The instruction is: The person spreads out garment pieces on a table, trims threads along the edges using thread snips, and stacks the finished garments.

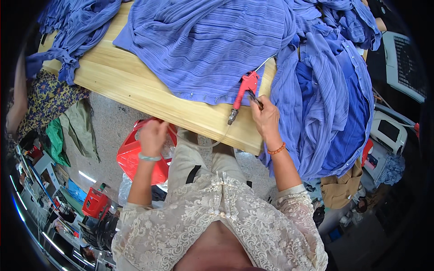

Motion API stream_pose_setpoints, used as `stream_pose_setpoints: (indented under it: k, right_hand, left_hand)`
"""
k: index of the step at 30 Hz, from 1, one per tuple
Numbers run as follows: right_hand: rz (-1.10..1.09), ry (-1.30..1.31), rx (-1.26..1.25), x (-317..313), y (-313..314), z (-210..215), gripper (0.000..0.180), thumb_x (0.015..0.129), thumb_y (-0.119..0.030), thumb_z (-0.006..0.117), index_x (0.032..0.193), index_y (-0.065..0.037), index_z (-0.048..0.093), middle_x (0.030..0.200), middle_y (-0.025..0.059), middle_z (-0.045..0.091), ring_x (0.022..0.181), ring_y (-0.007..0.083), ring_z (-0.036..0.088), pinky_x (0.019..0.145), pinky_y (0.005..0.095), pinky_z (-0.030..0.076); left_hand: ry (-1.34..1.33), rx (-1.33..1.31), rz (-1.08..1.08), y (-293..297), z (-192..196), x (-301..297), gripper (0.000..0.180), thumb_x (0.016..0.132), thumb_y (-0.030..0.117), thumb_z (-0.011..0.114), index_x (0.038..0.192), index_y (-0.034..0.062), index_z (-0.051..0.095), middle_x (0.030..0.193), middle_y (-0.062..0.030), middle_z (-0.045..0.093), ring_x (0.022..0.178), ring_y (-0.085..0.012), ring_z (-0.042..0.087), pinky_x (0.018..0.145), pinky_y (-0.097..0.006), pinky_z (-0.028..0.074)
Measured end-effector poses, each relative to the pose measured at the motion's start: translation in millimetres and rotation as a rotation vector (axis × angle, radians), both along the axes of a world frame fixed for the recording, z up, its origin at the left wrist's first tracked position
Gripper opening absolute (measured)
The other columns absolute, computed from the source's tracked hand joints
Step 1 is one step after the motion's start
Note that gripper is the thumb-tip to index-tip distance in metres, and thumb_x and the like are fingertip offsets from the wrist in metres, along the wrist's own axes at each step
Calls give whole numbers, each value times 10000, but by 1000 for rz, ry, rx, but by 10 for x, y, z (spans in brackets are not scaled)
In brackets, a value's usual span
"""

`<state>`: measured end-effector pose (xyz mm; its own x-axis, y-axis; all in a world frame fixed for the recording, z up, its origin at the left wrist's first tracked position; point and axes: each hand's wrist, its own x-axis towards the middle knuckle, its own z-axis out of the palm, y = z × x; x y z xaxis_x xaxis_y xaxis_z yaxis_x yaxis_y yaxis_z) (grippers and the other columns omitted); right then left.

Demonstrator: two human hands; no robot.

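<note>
A blue pleated shirt (212,49) lies spread over the wooden table (135,92), its buttoned edge toward me. On its near right part rests a red air blow gun (246,86) with a thin metal nozzle and a clear hose. My right hand (266,118) is closed around small black thread snips (254,99), just beside the blow gun. Below the table's front edge, above a red plastic basket (131,158), is my left hand (153,137). Its fingers are curled together and slightly blurred; anything in them is too small to make out.
More blue shirts (325,104) hang over the table's right side, and another pile (86,27) lies at the far left. Patterned cloth (49,97) hangs beyond the left edge. A sewing machine (389,131) stands at right. Someone's arm (18,95) shows at far left.
</note>
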<state>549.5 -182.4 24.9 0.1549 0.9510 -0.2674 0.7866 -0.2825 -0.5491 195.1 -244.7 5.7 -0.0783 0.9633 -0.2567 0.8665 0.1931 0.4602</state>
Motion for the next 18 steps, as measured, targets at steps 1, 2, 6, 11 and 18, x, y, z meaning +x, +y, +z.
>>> stream_pose_setpoints:
  k: [1,2,6,11,18]
  right_hand:
    - [-4,-29,-55,-46,32,28,316,893,-338,636,827,-39,557,683,190,621,670,413,618,589,498,476]
    - [-6,-25,-51,-74,29,-27,316,893,-338,636,827,-39,557,683,190,621,670,413,618,589,498,476]
    - [16,-52,-56,-273,58,-90,358,890,-380,628,873,-23,605,721,244,634,717,430,633,622,509,486]
    - [0,-171,-259,-343,172,56,423,831,-432,648,892,-14,642,785,233,673,781,415,659,712,491,514]
    - [-154,15,-248,-23,-289,-2,335,828,-334,616,899,-8,587,791,229,660,753,419,646,689,493,498]
  left_hand:
    - [148,188,-93,-50,-50,-259,327,839,202,699,643,31,500,627,-145,525,621,-364,530,586,-478,397]
    - [175,149,-11,-81,27,-388,160,843,133,684,765,20,604,756,-134,598,749,-335,574,693,-435,447]
    - [-588,50,181,159,623,-11,384,871,35,616,1251,-3,574,1138,-108,619,1027,-184,577,904,-302,456]
    - [-1488,-6,-365,249,1588,644,545,873,254,636,1314,-38,504,1312,-184,529,1180,-298,525,978,-396,420]
    - [-2096,-9,-862,569,2269,831,378,871,377,697,1069,59,653,1124,-141,623,1038,-339,587,809,-462,490]
